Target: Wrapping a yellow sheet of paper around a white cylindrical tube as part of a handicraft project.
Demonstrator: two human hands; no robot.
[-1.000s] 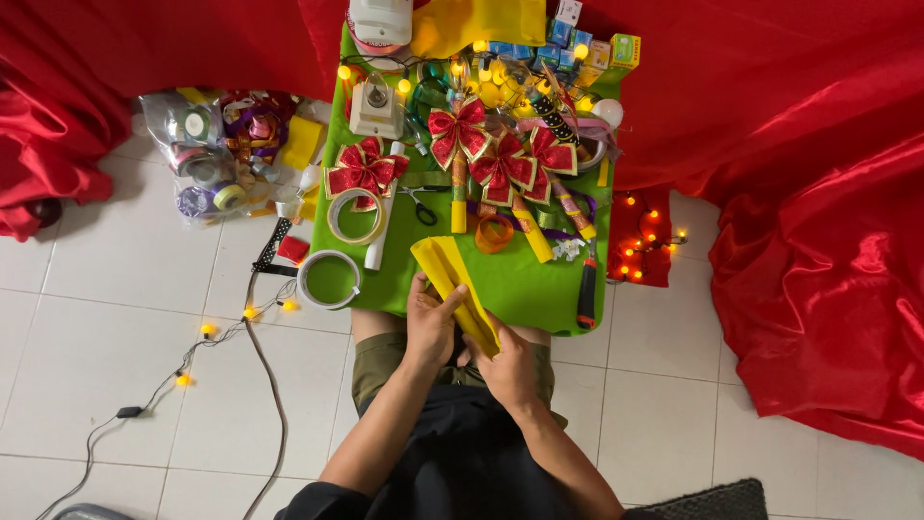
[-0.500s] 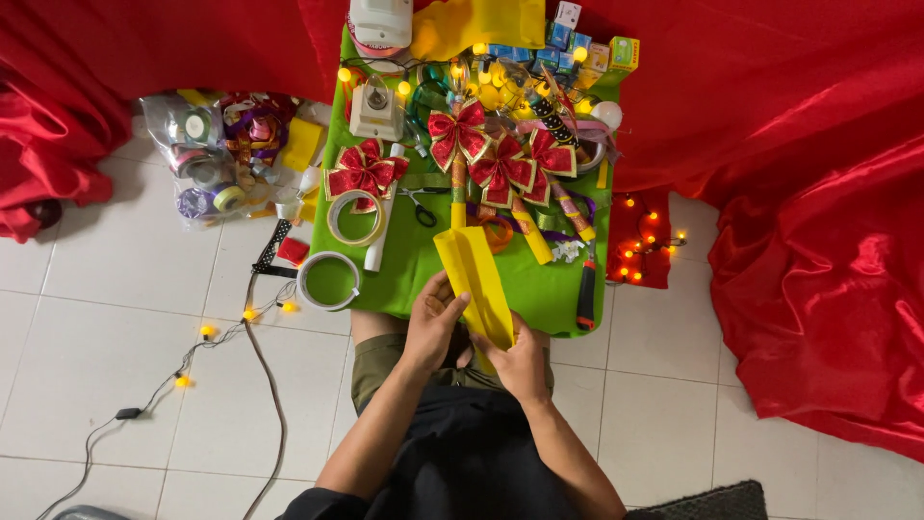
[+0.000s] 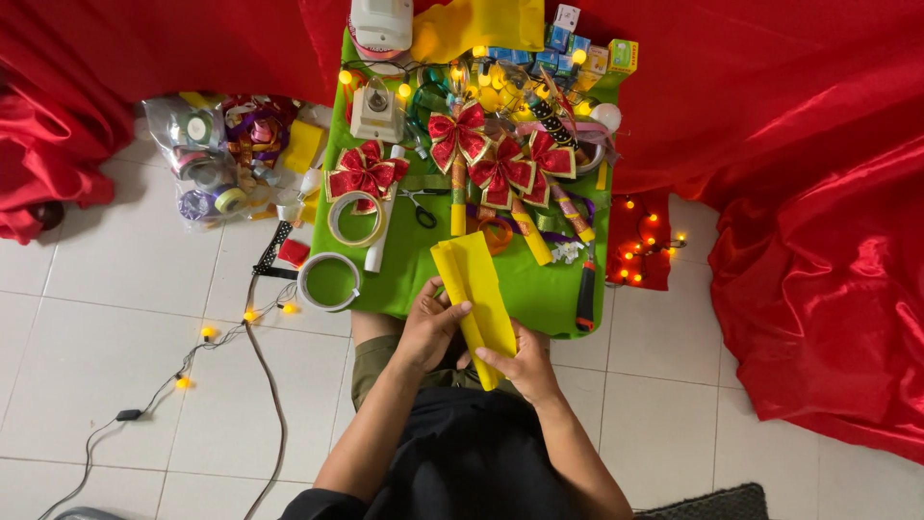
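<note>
Head view showed both hands closed on a folded strip of yellow paper (image 3: 475, 289). The left hand (image 3: 430, 327) pinched the strip's left edge about halfway along, thumb on top and fingers curled beneath. The right hand (image 3: 525, 362) clamped the strip's near end, its fingers pressed across the yellow surface. The paper lay lengthwise, slanting from the person's lap up and to the left, its far end over the near edge of the green mat (image 3: 539, 284).

Just left of the hands a roll of clear tape (image 3: 328, 280) lay on the mat's corner, with a second tape roll (image 3: 355, 217) beyond it and a white tube (image 3: 382, 221) between them and the paper. Small scissors (image 3: 420, 202) lay past the tube. Further up the mat sat four red-and-gold bows (image 3: 500, 164) on yellow sticks. A utility knife with an orange and black handle (image 3: 586, 289) lay near the mat's right edge, apart from the right hand.

Red satin cloth (image 3: 808, 241) covered the floor to the right and behind. A clear bag of ribbon spools (image 3: 217, 154) lay on the white tiles to the left, near a string of lit yellow bulbs (image 3: 226, 323).
</note>
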